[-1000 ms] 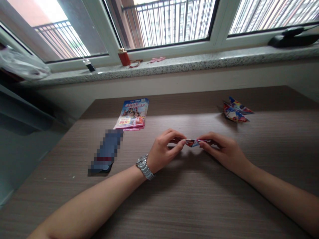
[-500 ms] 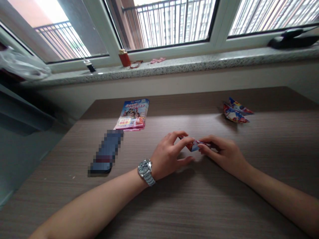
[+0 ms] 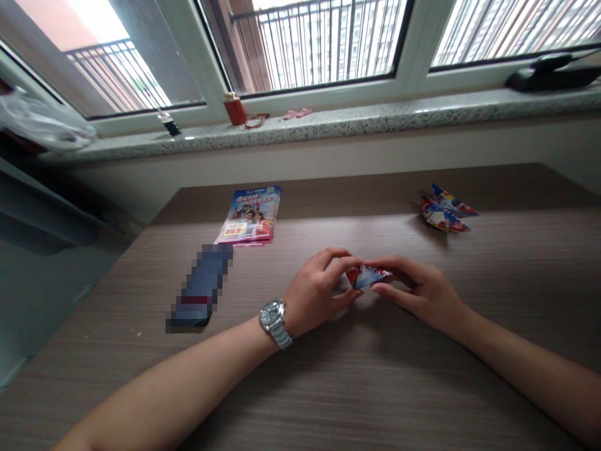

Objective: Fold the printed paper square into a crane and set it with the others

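Note:
Between my hands is a small folded piece of printed paper (image 3: 369,275), red, white and blue, held just above the table. My left hand (image 3: 323,282), with a metal watch (image 3: 275,316) on its wrist, pinches the left end between thumb and fingers. From the other side, my right hand (image 3: 416,282) grips the right end, its thumb at the lower edge and its fingers along the top. Part of the paper is hidden behind the fingers. Beyond my right hand lies a folded paper shape (image 3: 444,216) with pointed tips, in similar printed colours.
A stack of printed flyers (image 3: 251,216) lies at the table's back left. Nearer me is a blurred-out phone-like dark object (image 3: 201,288). On the stone windowsill (image 3: 366,122) stand a red container (image 3: 235,109) and a black item (image 3: 554,75).
The folded paper has turned so that more of its face shows. My left thumb has closed up to its lower edge, and my right thumb has shifted slightly lower.

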Tool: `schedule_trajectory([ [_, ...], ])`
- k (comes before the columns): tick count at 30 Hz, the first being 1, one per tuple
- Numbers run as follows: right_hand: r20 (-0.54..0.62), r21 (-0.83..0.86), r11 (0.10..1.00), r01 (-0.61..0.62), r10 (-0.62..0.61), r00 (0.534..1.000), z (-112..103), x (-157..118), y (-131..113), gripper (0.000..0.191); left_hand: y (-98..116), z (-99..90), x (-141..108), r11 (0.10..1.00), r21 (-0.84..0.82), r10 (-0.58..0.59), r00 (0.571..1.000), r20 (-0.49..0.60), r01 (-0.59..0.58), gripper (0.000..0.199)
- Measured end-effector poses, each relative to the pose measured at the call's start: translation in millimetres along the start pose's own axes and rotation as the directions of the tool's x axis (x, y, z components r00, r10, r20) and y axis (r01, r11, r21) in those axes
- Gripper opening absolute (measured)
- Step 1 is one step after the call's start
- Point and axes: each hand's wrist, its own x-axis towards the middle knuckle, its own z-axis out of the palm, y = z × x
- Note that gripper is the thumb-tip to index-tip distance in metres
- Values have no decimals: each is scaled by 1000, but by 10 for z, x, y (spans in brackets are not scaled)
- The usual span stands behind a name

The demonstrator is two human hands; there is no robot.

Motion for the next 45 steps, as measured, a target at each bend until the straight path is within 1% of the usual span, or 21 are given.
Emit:
schedule_trajectory([
  [3,26,96,994,-54,52,998,-7,2,-4,32,-13,-6,4,997,-81,-1,1000,-2,1,45],
  [5,44,141,988,-67,62,997,-14,8,-17,32,-17,-11,8,992,-122,-13,1000,-12,11,46],
  [8,69,171,984,-48,37,997,-24,18,-50,32,-13,-24,13,987,-162,-20,1000,-16,18,45],
  [13,67,204,979,-20,6,998,-28,22,-99,20,6,-45,11,979,-205,-1,1000,5,2,46],
  [18,65,186,983,-5,-7,998,-18,26,-81,18,3,-38,5,976,-216,-2,1000,12,4,46],
  [22,107,216,976,-16,-8,994,-11,34,-57,20,-14,-20,6,973,-231,16,1000,-2,-16,47],
  [25,136,235,971,-37,5,991,-5,36,-50,22,-18,-14,6,970,-244,18,1000,7,-15,48],
  [31,122,260,963,-63,32,992,5,24,-34,24,-21,-7,11,970,-243,30,999,12,-26,45],
  [34,113,235,970,-59,33,993,9,16,-17,25,-38,3,13,980,-199,17,1000,10,-14,43],
  [38,128,211,976,-57,30,991,24,9,5,23,-49,18,5,990,-139,-15,1000,7,16,43],
  [41,150,223,973,-54,20,988,36,6,9,23,-41,29,-6,985,-171,-34,999,23,38,41],
  [45,165,216,975,-48,12,986,31,3,3,26,-38,39,-16,980,-200,-23,999,23,27,38],
])
